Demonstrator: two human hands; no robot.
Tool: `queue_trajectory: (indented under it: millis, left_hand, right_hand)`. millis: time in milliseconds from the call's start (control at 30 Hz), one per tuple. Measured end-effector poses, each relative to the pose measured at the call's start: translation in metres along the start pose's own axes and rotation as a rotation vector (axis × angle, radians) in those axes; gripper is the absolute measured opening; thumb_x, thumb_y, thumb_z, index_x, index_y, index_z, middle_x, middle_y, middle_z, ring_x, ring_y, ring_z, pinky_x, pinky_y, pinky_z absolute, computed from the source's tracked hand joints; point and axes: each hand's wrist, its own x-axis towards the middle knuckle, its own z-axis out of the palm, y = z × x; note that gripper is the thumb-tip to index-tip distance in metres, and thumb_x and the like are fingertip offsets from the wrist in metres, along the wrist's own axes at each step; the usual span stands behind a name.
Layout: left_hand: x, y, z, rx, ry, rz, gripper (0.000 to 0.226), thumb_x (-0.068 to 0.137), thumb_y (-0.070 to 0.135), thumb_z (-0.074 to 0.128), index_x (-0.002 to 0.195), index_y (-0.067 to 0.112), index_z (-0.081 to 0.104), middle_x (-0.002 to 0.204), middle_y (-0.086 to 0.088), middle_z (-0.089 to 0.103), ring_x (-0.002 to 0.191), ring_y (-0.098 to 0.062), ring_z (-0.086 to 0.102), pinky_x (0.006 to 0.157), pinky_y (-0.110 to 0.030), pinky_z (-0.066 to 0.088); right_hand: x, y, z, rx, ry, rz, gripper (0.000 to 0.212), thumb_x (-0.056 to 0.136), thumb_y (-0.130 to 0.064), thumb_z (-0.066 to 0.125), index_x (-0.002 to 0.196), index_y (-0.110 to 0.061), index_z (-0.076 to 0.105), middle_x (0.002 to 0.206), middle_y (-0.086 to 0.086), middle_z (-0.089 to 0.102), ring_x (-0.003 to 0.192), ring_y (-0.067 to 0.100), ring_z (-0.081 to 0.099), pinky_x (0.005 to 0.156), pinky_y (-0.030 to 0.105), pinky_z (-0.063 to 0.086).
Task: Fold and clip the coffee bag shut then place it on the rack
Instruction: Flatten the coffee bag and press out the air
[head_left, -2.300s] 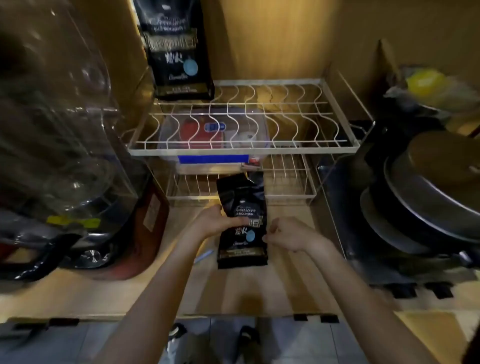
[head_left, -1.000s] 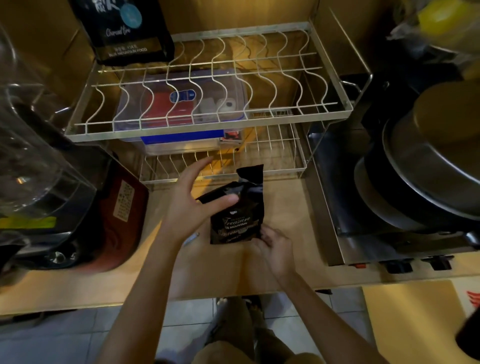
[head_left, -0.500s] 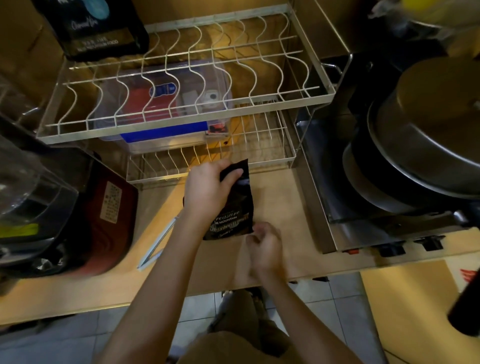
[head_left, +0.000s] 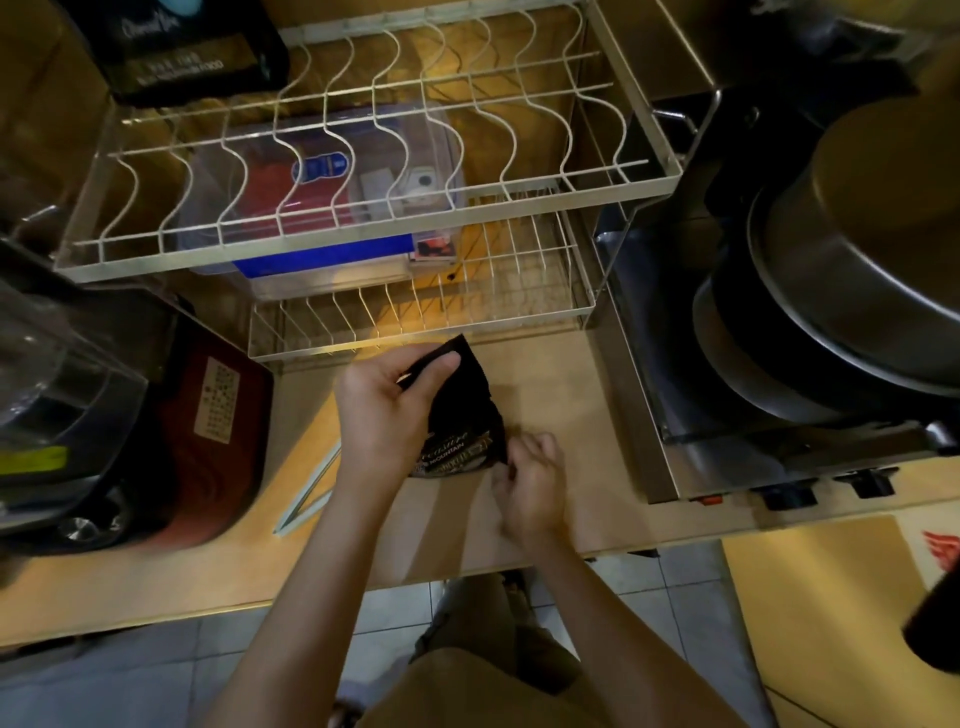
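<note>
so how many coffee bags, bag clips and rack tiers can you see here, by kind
coffee bags: 2, one held on the counter by the left hand and right hand, one on the top tier
bag clips: 1, on the counter
rack tiers: 2, top and lower
total: 5

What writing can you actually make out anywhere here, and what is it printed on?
"MOUNTAIN": on the coffee bag held by the left hand and right hand; the script line above it and the gold band below are too blurred.
Second black bag on the rack: script and small print, unreadable.
White sticker on the red appliance: a grid of marks, too small.
Boxes in the clear container: nothing legible.
</note>
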Motion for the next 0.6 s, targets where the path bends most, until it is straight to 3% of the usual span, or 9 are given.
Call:
queue_trajectory:
  millis: [33, 100, 200, 267, 367, 433, 533, 600]
  left_hand:
    - [-0.004, 0.0, -0.002, -0.034, -0.011, 0.001, 0.016, 0.08, 0.011, 0.063, 0.094, 0.016, 0.067, 0.079, 0.001, 0.07, 0.074, -0.007, 0.066, 0.06, -0.022, 0.054]
    - [-0.012, -0.002, -0.004, -0.08, -0.048, -0.006, 0.015, 0.079, 0.01, 0.064, 0.088, 0.021, 0.069, 0.072, 0.011, 0.069, 0.067, 0.0, 0.065, 0.054, -0.012, 0.049]
    - [-0.016, -0.007, -0.008, -0.081, -0.1, -0.027, 0.021, 0.078, 0.011, 0.065, 0.08, 0.032, 0.068, 0.063, 0.024, 0.07, 0.065, 0.0, 0.065, 0.053, -0.011, 0.049]
    - [-0.012, -0.009, -0.011, -0.074, -0.123, -0.038, 0.02, 0.077, 0.012, 0.066, 0.079, 0.031, 0.069, 0.062, 0.028, 0.069, 0.062, 0.002, 0.063, 0.05, -0.009, 0.045]
    - [-0.009, -0.007, -0.015, -0.101, -0.166, -0.048, 0.02, 0.077, 0.01, 0.066, 0.075, 0.03, 0.07, 0.06, 0.025, 0.068, 0.06, 0.003, 0.062, 0.049, -0.008, 0.043]
    - [-0.01, -0.005, -0.016, -0.105, -0.193, -0.041, 0.023, 0.076, 0.01, 0.067, 0.073, 0.032, 0.069, 0.062, 0.024, 0.069, 0.062, 0.001, 0.062, 0.051, -0.008, 0.044]
    - [-0.012, -0.005, -0.016, -0.085, -0.202, -0.004, 0.023, 0.075, 0.01, 0.068, 0.074, 0.032, 0.069, 0.066, 0.027, 0.069, 0.068, 0.0, 0.063, 0.056, -0.009, 0.047]
    - [-0.013, -0.005, -0.017, -0.083, -0.187, 0.007, 0.021, 0.076, 0.013, 0.067, 0.076, 0.033, 0.069, 0.069, 0.026, 0.069, 0.072, -0.002, 0.065, 0.061, -0.014, 0.051]
  right_hand:
    - [-0.001, 0.002, 0.002, -0.025, 0.005, -0.019, 0.004, 0.07, -0.011, 0.048, 0.068, -0.009, 0.051, 0.07, 0.012, 0.058, 0.083, 0.023, 0.045, 0.069, 0.033, 0.047]
    - [0.001, 0.004, 0.006, -0.029, -0.026, -0.032, 0.016, 0.071, -0.014, 0.042, 0.075, -0.008, 0.056, 0.075, 0.012, 0.062, 0.084, 0.02, 0.042, 0.073, 0.03, 0.04]
    - [0.012, 0.006, -0.002, 0.007, -0.206, -0.023, 0.006, 0.071, -0.003, 0.055, 0.074, -0.007, 0.058, 0.077, 0.011, 0.06, 0.084, 0.022, 0.046, 0.07, 0.026, 0.035]
    - [0.024, 0.009, -0.011, 0.115, -0.294, 0.002, 0.008, 0.067, 0.002, 0.061, 0.069, -0.007, 0.062, 0.076, 0.013, 0.064, 0.082, 0.026, 0.053, 0.069, 0.031, 0.043]
    - [0.046, 0.013, -0.022, 0.212, -0.265, 0.163, 0.016, 0.076, 0.001, 0.061, 0.084, -0.007, 0.071, 0.089, 0.01, 0.07, 0.09, 0.023, 0.06, 0.082, 0.036, 0.052]
    - [0.058, 0.008, -0.019, 0.214, -0.21, 0.148, 0.022, 0.078, 0.002, 0.06, 0.094, -0.01, 0.071, 0.091, 0.0, 0.068, 0.101, 0.027, 0.058, 0.09, 0.037, 0.05]
    - [0.064, -0.006, -0.014, 0.056, -0.255, 0.033, 0.023, 0.078, 0.001, 0.06, 0.095, -0.01, 0.071, 0.094, 0.003, 0.066, 0.1, 0.021, 0.048, 0.083, 0.017, 0.035]
    - [0.064, -0.015, -0.014, 0.041, -0.233, 0.03, 0.02, 0.077, 0.002, 0.057, 0.091, -0.006, 0.071, 0.086, 0.001, 0.061, 0.1, 0.023, 0.048, 0.084, 0.02, 0.037]
